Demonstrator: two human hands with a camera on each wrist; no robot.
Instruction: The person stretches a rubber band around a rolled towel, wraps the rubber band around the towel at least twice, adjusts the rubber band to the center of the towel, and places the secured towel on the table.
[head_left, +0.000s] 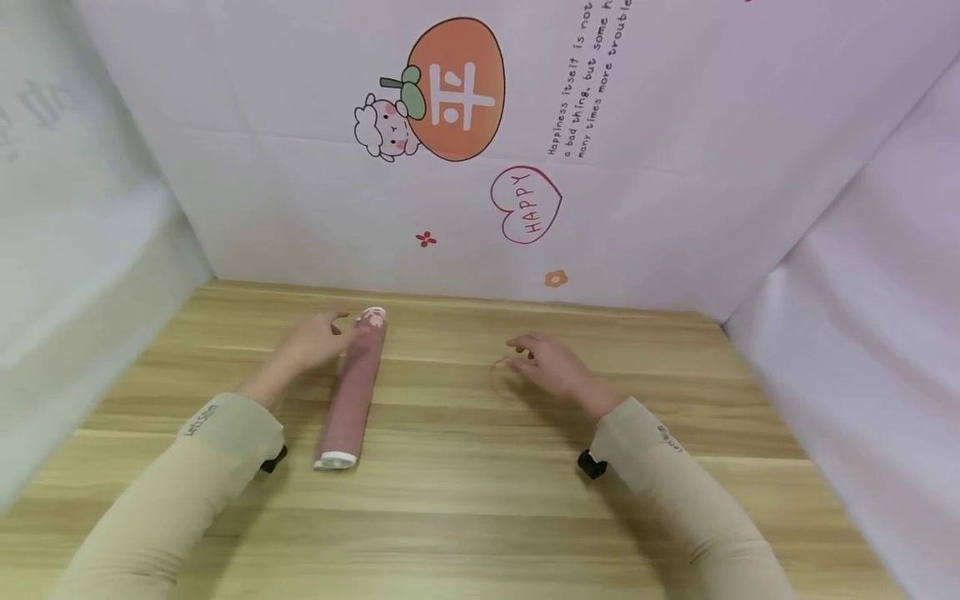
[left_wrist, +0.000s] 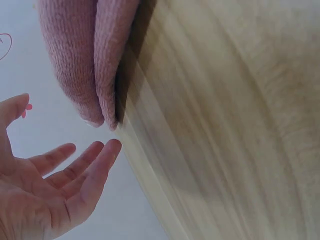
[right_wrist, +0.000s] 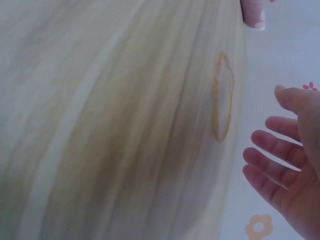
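Observation:
A rolled dusty-pink towel (head_left: 352,392) with white ends lies lengthwise on the wooden table, left of centre. Beside its far end is my left hand (head_left: 318,340), thumb and fingers spread and loosely bent. In the left wrist view this hand (left_wrist: 55,195) holds nothing, its fingertips just short of the knitted-looking roll (left_wrist: 75,55). A thin tan rubber band (right_wrist: 217,100) lies flat on the wood in the right wrist view. My right hand (head_left: 551,365) hovers close to that band with relaxed, parted fingers; the right wrist view shows the palm (right_wrist: 300,185) holding nothing.
The wood-grain table (head_left: 450,517) ends at a white printed cloth wall (head_left: 300,208) along the back. Cloth walls also stand at the left (head_left: 75,250) and right (head_left: 862,333). Black wrist straps (head_left: 592,463) show under the beige sleeves.

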